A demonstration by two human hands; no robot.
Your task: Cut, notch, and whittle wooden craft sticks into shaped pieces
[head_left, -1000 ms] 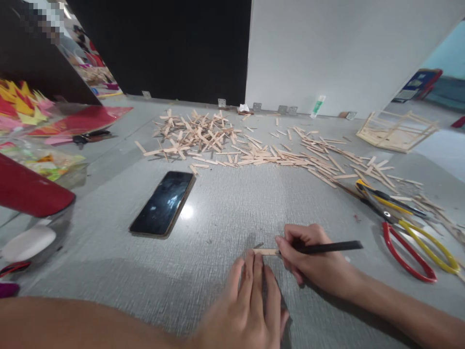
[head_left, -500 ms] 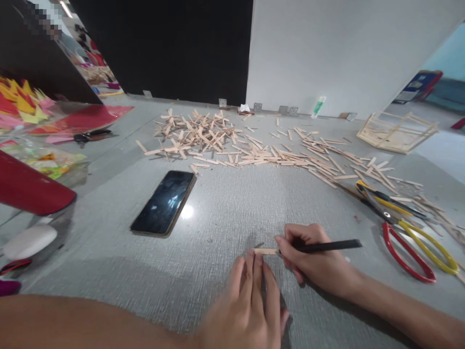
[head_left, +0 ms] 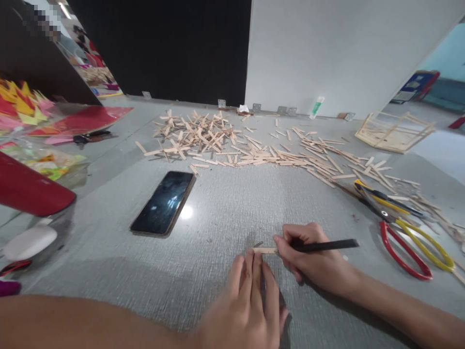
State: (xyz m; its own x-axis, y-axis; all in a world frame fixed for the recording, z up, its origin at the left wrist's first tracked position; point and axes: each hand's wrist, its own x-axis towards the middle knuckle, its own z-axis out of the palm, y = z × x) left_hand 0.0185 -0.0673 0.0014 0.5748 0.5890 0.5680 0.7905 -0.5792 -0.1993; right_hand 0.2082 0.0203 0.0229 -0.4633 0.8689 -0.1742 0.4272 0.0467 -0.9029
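Observation:
A short, flat wooden stick (head_left: 267, 250) lies on the grey table. With its fingers stretched out, my left hand (head_left: 250, 300) presses their tips on the stick's left end. My right hand (head_left: 312, 257) is closed in a writing grip around a black pencil (head_left: 330, 245). The pencil slants up to the right, and its point, at the stick's right end, is hidden by my fingers. A small dark sliver (head_left: 258, 245) lies just beyond the stick.
Loose wooden sticks (head_left: 203, 135) are heaped along the back. Scissors (head_left: 407, 232) with red and yellow handles lie to the right, below a small stick frame (head_left: 394, 133). On the left are a phone (head_left: 163, 202), a red cylinder (head_left: 34, 186) and a white case (head_left: 31, 241).
The view has shifted very slightly. Both hands, the stick and the pencil stay in nearly the same place.

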